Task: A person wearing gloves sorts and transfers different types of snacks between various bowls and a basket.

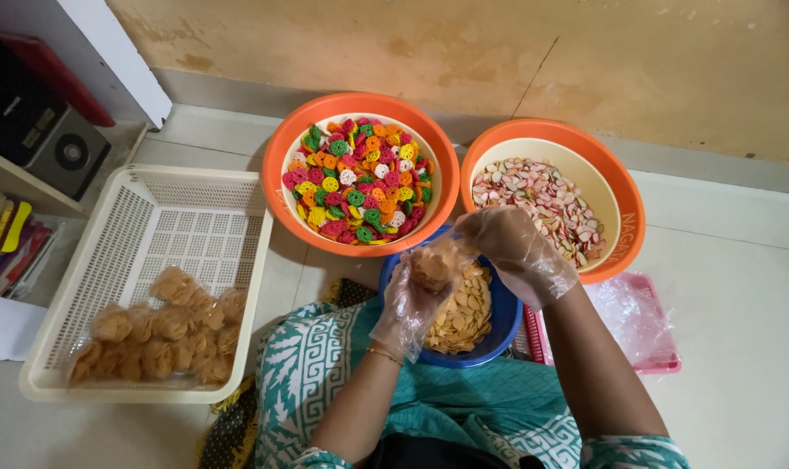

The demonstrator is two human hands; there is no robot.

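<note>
Both my hands wear thin clear plastic gloves and meet over a blue bowl [502, 323] of pale tan crackers [465, 313] in my lap. My left hand [410, 300] cups a small clear bag of tan crackers [432, 263]. My right hand [516, 250] pinches the top of that same bag from the right. Just beyond the hands stand two orange bowls: the left orange bowl [277, 156] holds multicoloured wheel-shaped crackers [358, 181], the right orange bowl [624, 217] holds pink, white and green flat pieces [542, 201].
A cream perforated plastic tray [142, 226] on the floor at left holds several filled bags of tan crackers [164, 334]. A pink tray with clear plastic bags [633, 317] lies at right. A white shelf with a black device [38, 130] stands at far left, a wall behind.
</note>
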